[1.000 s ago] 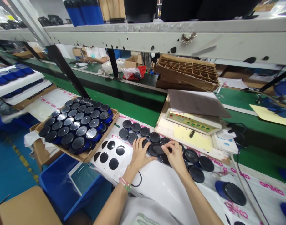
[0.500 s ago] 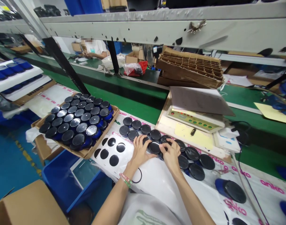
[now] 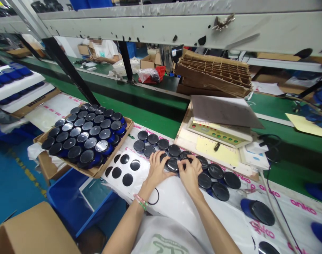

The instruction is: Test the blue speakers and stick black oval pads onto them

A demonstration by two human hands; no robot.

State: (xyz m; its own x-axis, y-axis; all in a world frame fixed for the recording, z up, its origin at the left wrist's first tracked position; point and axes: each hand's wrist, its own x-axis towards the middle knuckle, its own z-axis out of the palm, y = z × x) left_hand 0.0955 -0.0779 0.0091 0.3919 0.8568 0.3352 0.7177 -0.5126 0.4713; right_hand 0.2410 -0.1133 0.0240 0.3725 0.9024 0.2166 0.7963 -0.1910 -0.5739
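Rows of round containers with glossy black tops and blue sides stand on the bench. My left hand [image 3: 158, 169] curves around the left side of one black-topped container [image 3: 173, 164], thumb at its near edge and fingers over its neighbour. At its right edge my right hand [image 3: 189, 171] touches it with thumb and index finger pinched together; anything between those fingertips is too small to make out. A white sheet with round black stickers [image 3: 127, 180] lies left of my left hand.
A carton tray [image 3: 99, 173] packed with similar containers is at the left, above a blue bin [image 3: 63, 201]. Behind the rows sits a control box [image 3: 219, 134] on a board. Cardboard dividers [image 3: 216, 72] lie farther back. A person [image 3: 105, 51] sits across the green conveyor.
My right thumb and index finger have shifted slightly left along the container's edge. My left hand stays around its left side. The camera view has shifted slightly.
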